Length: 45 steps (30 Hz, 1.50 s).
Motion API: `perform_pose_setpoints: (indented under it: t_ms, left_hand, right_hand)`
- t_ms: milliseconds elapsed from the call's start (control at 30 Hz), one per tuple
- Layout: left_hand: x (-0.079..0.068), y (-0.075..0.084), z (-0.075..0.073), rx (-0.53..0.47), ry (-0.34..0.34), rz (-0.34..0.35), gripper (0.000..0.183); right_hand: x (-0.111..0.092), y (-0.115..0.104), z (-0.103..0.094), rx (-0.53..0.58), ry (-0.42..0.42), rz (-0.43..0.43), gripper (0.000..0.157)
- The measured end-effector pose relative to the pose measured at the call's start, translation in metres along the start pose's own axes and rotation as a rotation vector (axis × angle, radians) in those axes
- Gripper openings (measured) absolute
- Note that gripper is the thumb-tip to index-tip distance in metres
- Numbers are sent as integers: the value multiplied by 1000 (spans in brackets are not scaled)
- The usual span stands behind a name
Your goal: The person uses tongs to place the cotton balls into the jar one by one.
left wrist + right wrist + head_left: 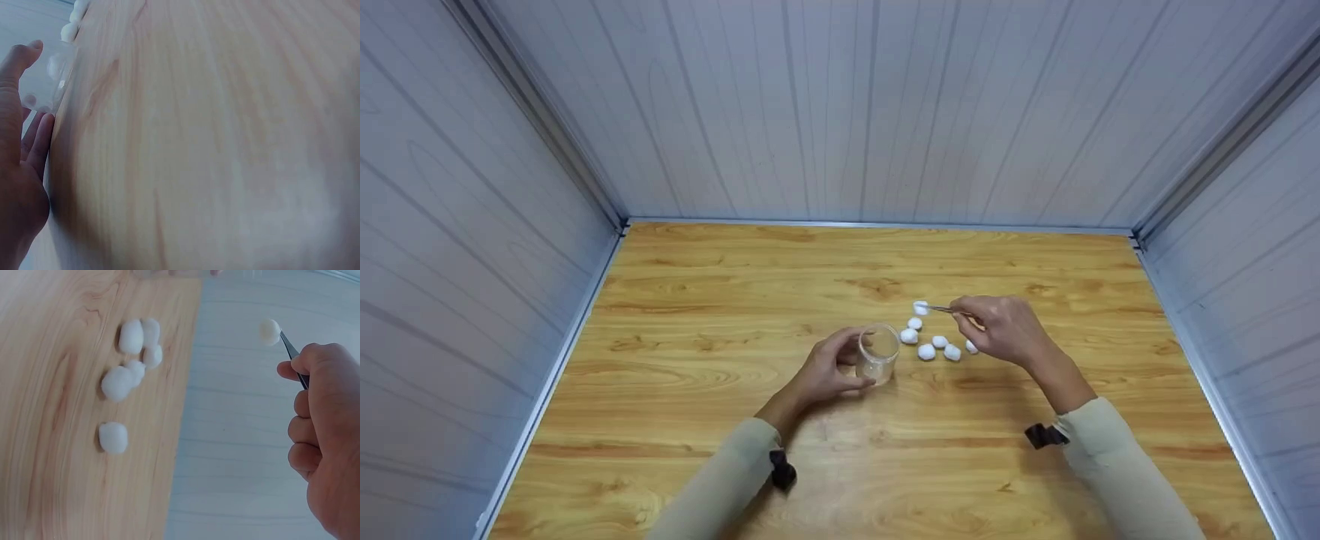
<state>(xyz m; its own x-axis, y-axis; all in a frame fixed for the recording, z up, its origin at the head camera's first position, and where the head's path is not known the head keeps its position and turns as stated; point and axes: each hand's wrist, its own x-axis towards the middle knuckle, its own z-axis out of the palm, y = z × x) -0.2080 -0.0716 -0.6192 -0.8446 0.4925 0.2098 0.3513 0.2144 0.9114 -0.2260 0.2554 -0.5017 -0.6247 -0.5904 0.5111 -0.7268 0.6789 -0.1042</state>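
Observation:
My left hand (829,369) holds a clear cup (877,369) upright at the table's middle, thumb on the near side and fingers around the far side. In the left wrist view the same cup (50,84) shows between thumb and fingers. Between thumb and forefinger, my right hand (1006,330) pinches a pair of metal tweezers (940,308). Their tips grip one white cotton ball (270,332), which is raised off the table in the right wrist view. Several more cotton balls (926,352) lie just right of the cup, one partly hidden by my right hand.
The wood-grain table (720,300) is enclosed by pale panels at the back (825,112), left and right. Metal edging (877,224) runs along the foot of the panels. Both sleeved wrists carry small black devices (782,471).

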Motion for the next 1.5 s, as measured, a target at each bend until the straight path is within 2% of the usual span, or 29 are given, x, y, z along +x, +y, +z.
perform_pose_setpoints:
  t_ms: [600,1000,1500]
  left_hand:
    - [0,-1,2,8,4,5,78]
    - [0,-2,1,8,3,8,79]
    - [1,-2,0,2,3,-3,78]
  right_hand:
    - [9,-27,4,44,16,-126,12]
    - [18,-43,4,68,59,-207,16]
    - [20,-44,7,82,54,-205,18]
